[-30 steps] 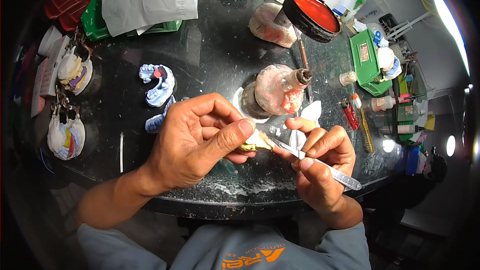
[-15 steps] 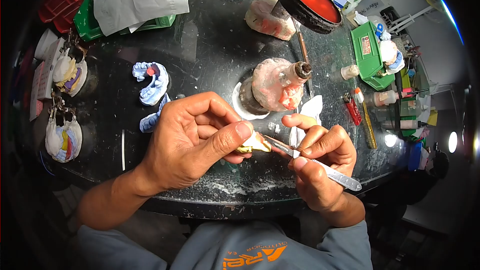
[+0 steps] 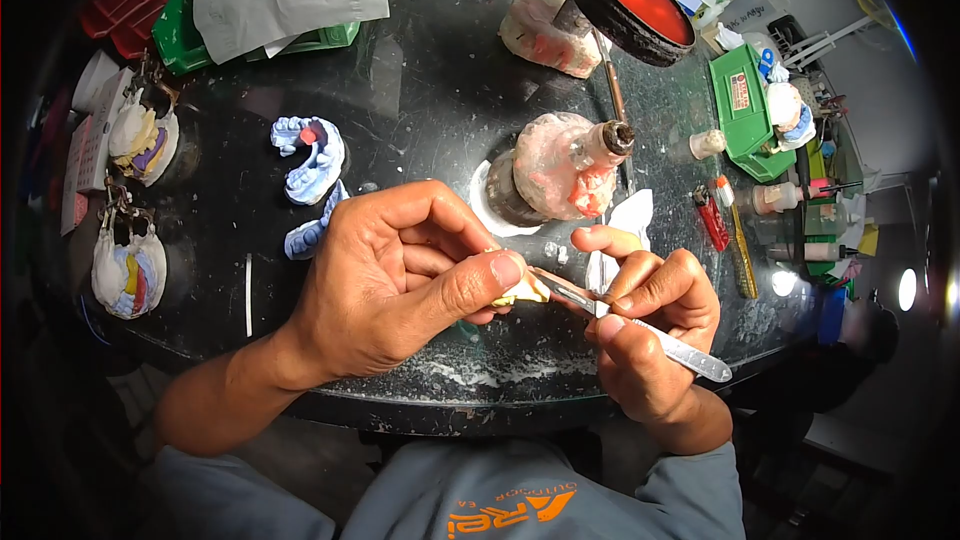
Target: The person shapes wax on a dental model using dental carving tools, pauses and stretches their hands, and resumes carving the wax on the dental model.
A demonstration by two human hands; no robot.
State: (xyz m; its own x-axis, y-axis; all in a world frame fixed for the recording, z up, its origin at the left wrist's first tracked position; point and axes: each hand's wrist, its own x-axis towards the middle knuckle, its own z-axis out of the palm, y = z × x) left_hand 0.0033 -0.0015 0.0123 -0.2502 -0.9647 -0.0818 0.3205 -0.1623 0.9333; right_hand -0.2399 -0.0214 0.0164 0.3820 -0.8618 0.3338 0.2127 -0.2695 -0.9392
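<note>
My left hand (image 3: 400, 290) pinches a small yellow and cream dental model piece (image 3: 523, 289) between thumb and fingers, and much of the piece is hidden behind them. In my right hand (image 3: 650, 325) is a scalpel (image 3: 680, 352) with a flat metal handle, held like a pen. Its blade lies at the right edge of the piece; whether it touches cannot be told. Just beyond my hands stands a glass spirit burner (image 3: 605, 145) coated in pinkish wax. Left of them lie a blue dental cast (image 3: 318, 170) with a red spot and a smaller blue cast piece (image 3: 310, 233).
Two articulators with casts, an upper one (image 3: 143, 145) and a lower one (image 3: 130, 275), stand at the left. A round red wax tin (image 3: 640, 10) is at the back. Right are a red lighter (image 3: 711, 220) and a green bin (image 3: 738, 125). The black table's front edge (image 3: 450, 414) runs below my hands.
My left thumb now covers more of the yellow piece, which looks turned slightly. Both hands keep their grips, and the whole view has shifted a little.
</note>
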